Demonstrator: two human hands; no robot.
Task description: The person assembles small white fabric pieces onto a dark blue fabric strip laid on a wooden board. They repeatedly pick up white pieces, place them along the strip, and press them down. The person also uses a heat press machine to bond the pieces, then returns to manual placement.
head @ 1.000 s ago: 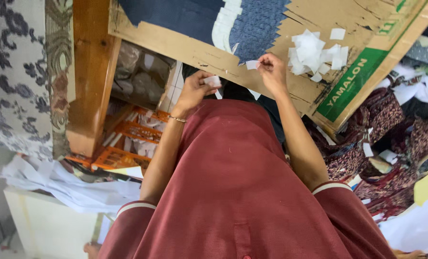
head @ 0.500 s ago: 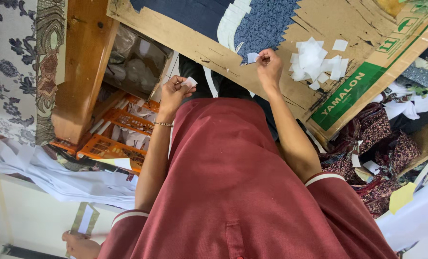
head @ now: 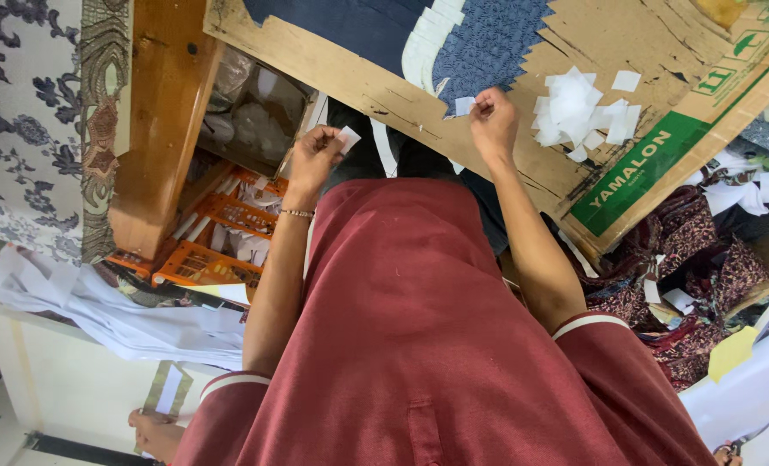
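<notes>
My left hand (head: 313, 158) is raised over my dark red shirt and pinches a small white paper piece (head: 348, 138) between thumb and fingers. My right hand (head: 492, 121) pinches another small white piece (head: 464, 105) at the edge of a dark blue patterned fabric (head: 488, 43). That fabric lies on a large brown cardboard sheet (head: 341, 73). A loose pile of white paper pieces (head: 574, 112) lies on the cardboard just right of my right hand. A white scalloped strip (head: 427, 39) runs across the blue fabric.
A thick wooden post (head: 164, 112) and patterned cloth (head: 22, 112) stand at the left. Below the post is an orange crate (head: 220, 233), and under that a stack of white papers (head: 100, 311). Dark red patterned fabrics (head: 660, 285) and a yellow slip (head: 729, 352) lie at the right.
My hands, close together a second ago, have drawn apart. The left hand has moved left, carrying a white piece, while the right stays at the fabric's edge.
</notes>
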